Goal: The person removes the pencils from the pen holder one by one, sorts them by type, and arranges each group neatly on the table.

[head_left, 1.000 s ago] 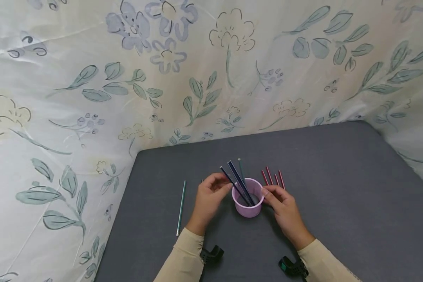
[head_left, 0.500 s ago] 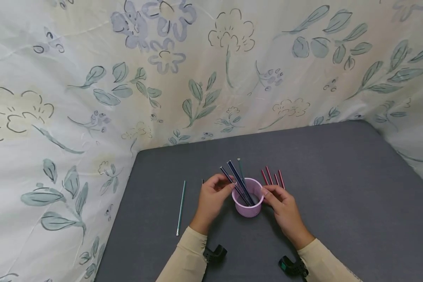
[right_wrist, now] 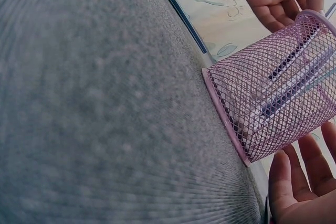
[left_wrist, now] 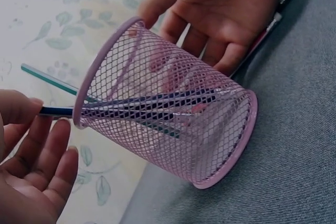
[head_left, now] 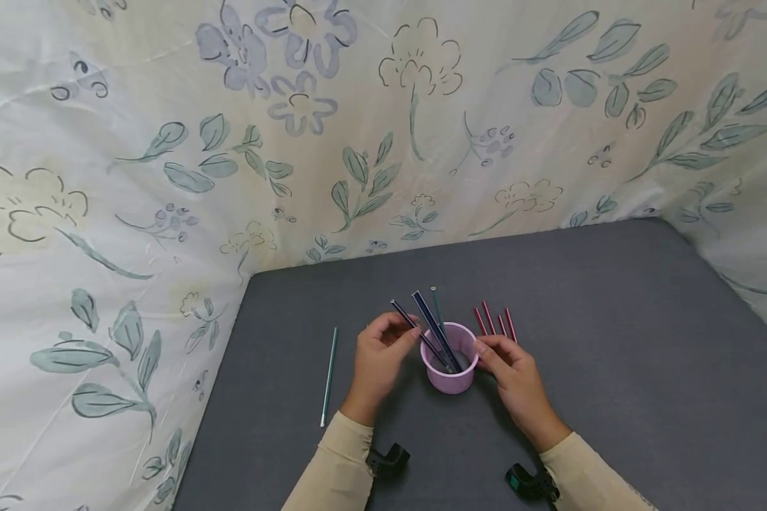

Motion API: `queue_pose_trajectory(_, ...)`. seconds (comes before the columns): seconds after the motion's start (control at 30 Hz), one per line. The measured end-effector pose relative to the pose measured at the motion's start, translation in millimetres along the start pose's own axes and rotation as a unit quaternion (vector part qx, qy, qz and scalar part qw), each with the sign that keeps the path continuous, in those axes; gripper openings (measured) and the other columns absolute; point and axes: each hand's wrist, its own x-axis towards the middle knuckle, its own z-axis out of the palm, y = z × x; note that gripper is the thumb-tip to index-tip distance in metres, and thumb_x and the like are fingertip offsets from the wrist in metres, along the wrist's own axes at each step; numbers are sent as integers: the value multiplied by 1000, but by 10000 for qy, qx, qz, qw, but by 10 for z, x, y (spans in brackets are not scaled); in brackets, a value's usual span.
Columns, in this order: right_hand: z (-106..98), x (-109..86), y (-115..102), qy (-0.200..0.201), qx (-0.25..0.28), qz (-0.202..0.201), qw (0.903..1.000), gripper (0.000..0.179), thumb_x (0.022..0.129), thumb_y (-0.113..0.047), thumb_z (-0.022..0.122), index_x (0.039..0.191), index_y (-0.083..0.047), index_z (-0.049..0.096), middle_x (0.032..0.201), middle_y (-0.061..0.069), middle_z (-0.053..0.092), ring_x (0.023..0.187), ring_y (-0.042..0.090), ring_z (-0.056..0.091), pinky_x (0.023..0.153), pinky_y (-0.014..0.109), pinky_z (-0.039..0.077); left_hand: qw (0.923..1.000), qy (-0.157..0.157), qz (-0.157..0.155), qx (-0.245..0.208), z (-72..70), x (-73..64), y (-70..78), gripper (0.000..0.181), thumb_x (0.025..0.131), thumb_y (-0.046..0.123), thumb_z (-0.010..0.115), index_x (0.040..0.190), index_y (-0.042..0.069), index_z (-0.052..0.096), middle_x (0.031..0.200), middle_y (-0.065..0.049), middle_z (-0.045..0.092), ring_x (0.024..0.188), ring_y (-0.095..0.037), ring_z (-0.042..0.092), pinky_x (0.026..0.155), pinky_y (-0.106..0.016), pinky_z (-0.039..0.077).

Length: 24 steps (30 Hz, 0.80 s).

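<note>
A pink mesh pencil cup [head_left: 450,384] stands upright on the grey table between both hands. My left hand [head_left: 380,362] pinches a dark blue pencil [head_left: 401,311] between thumb and fingertips near its upper end. That pencil's lower part is inside the cup, visible through the mesh in the left wrist view. More dark blue pencils [head_left: 425,308] and a green pencil [head_left: 436,301] lean in the cup. My right hand [head_left: 518,380] holds the cup at its right rim, thumb at the edge and fingers along the outer wall [left_wrist: 184,61].
Several red pencils [head_left: 510,326] lie behind my right hand, their lower ends hidden by it. A teal pencil [head_left: 329,376] lies left of my left hand. The grey table [head_left: 645,355] meets a flowered cloth [head_left: 415,199] at its back and left edges.
The pinched pencil's top has tipped leftward, away from the other blue pencils, as my left hand shifted slightly left. A dark tip beside the left hand is now covered. Right hand and cup stay put.
</note>
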Motion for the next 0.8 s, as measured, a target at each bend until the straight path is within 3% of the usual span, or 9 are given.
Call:
queue_pose_trajectory(0.17,19,-23,1,28,-6,-8,10000,26,111,-13,67,120,10,70,118,27,68,100,25,70,87,30,60,9995,66,68,-287,-31,1,53,13,96,-9,77,107,-9,71,114,-28,73,97,-26,75,86,-38,63)
queue_pose_trajectory(0.37,33,-48,17,49,-110,-77,9999,25,110,-14,68,121,9,71,118,25,69,101,26,69,87,27,59,9992,96,190,-345,-80,5,124,13,97,-10,75,109,-9,71,114,-17,74,94,-28,74,82,-46,64)
queue_pose_trajectory(0.8,58,-80,25,56,-117,-67,9999,27,110,-16,68,121,9,71,119,24,69,103,28,69,88,28,59,9952,403,401,-800,-190,37,200,18,100,-8,72,118,-11,69,115,-20,71,88,-25,72,78,-43,65)
